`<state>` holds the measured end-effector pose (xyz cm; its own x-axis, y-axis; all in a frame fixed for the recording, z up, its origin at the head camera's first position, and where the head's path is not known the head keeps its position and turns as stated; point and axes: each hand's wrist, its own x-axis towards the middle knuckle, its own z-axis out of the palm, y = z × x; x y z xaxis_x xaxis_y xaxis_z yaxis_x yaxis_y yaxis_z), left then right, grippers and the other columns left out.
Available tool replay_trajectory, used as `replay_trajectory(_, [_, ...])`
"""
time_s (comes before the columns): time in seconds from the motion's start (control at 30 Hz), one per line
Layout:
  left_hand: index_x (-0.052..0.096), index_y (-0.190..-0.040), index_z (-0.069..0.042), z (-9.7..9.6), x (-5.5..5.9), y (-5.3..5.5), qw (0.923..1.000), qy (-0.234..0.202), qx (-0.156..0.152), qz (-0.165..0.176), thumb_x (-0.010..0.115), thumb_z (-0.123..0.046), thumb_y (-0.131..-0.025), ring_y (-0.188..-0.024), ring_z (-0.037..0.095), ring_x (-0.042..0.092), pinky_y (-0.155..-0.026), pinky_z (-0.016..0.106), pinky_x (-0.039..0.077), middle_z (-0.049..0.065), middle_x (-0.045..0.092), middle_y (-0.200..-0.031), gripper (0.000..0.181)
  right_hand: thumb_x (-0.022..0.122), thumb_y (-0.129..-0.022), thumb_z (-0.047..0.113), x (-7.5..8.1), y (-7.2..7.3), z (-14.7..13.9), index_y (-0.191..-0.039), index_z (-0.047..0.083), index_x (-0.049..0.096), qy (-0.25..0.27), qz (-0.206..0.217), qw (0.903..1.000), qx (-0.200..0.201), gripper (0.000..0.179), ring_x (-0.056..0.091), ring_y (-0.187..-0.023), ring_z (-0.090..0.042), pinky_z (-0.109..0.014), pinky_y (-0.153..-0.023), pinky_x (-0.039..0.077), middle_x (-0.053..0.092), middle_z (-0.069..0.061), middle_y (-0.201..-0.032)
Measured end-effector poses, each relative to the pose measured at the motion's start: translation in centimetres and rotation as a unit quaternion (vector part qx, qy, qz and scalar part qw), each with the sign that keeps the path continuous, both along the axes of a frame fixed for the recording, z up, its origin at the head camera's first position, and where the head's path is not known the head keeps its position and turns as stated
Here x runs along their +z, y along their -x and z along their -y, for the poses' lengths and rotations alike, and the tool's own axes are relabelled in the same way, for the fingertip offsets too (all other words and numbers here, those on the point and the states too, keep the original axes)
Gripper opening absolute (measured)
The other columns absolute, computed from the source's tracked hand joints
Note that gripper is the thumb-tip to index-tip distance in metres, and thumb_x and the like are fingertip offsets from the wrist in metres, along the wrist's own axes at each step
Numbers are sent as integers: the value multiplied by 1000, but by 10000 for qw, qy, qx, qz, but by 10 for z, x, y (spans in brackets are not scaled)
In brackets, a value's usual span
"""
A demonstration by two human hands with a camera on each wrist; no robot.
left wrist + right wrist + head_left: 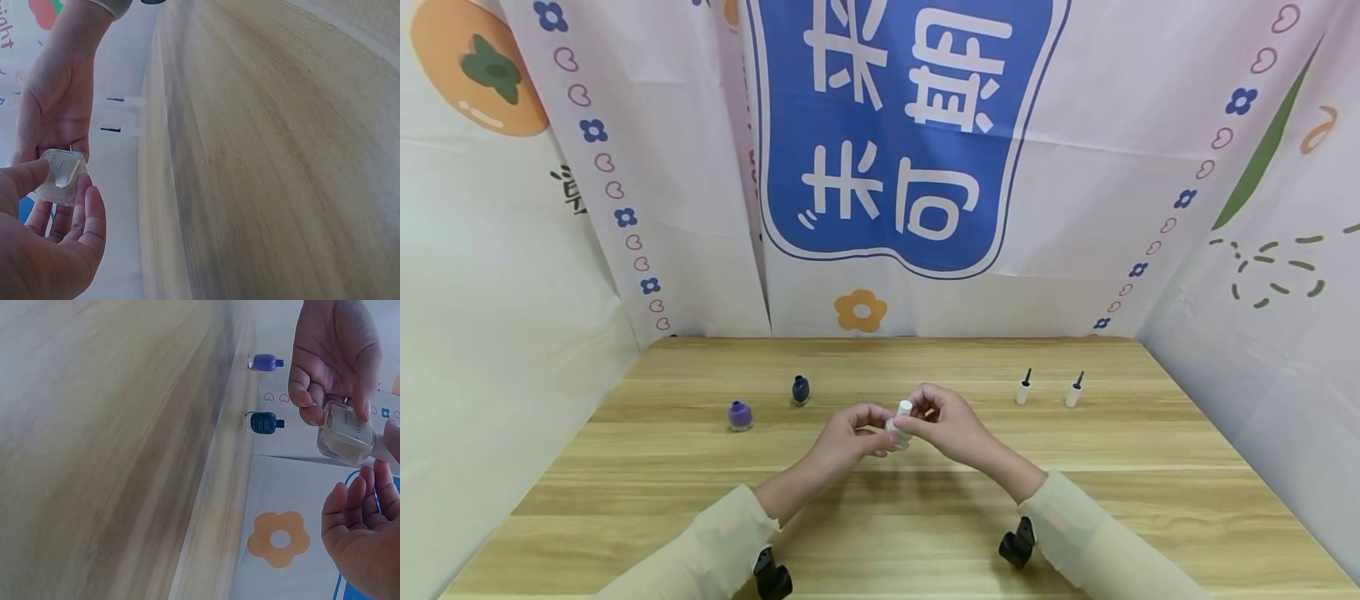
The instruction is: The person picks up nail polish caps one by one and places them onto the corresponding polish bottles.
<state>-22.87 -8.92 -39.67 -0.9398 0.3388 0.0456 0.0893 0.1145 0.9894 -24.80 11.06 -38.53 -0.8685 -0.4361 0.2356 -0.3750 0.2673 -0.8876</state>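
Between both hands a clear, pale nail polish bottle is held above the table, its white cap on top. My left hand grips the glass body, thumb on one side and fingers on the other, as the left wrist view shows. The cap is pinched by the thumb and fingers of my right hand. To the left stand an uncapped purple nail polish bottle and an uncapped dark blue-green one. Two white caps with dark brushes, a nearer cap and a farther cap, stand brush-up at the right.
The wooden table runs back to a printed cloth backdrop. Cloth also hangs along both sides. A small black camera sits at each wrist, the left camera and the right camera, under pale sleeves.
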Motion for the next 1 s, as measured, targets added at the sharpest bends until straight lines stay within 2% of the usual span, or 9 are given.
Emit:
replay_trajectory(0.27, [61,-113,5,1,1,1,10000,50,8,65,71,-10,-89,-85,21,65,-79,41,56,12,62,-104,30,66,-94,16,0,8,-9,-120,5,63,13,-116,9985,530,28,56,-86,-21,-28,-68,48,61,-5,-96])
replay_trajectory(0.37, [61,-113,5,1,1,1,10000,56,21,69,71,-10,-89,-85,21,65,-81,44,55,12,62,-103,30,65,-95,16,2,9,-11,-124,7,64,-40,-176,9973,708,30,56,-89,-22,-29,-69,49,62,-6,-99])
replay_trajectory(0.6, [61,-111,5,1,1,1,9999,38,75,55,71,-9,-89,-84,20,64,-78,41,56,11,61,-103,28,62,-96,14,4,9,-9,-122,5,65,-92,-120,9964,838,27,56,-92,-23,-33,-74,51,62,-6,-107])
replay_trajectory(0.73, [61,-111,5,1,0,1,9999,33,95,37,71,-9,-89,-83,19,64,-76,38,57,10,61,-103,28,62,-96,12,3,8,-8,-118,2,66,-65,-82,9972,739,24,57,-91,-23,-35,-75,51,63,-6,-106])
replay_trajectory(1.0, [62,-113,4,2,1,0,10000,-3,28,-7,71,-11,-89,-86,20,64,-78,38,56,10,61,-104,29,66,-94,15,3,5,-4,-108,2,67,-8,-54,9992,406,20,58,-86,-22,-30,-72,51,64,-4,-96])
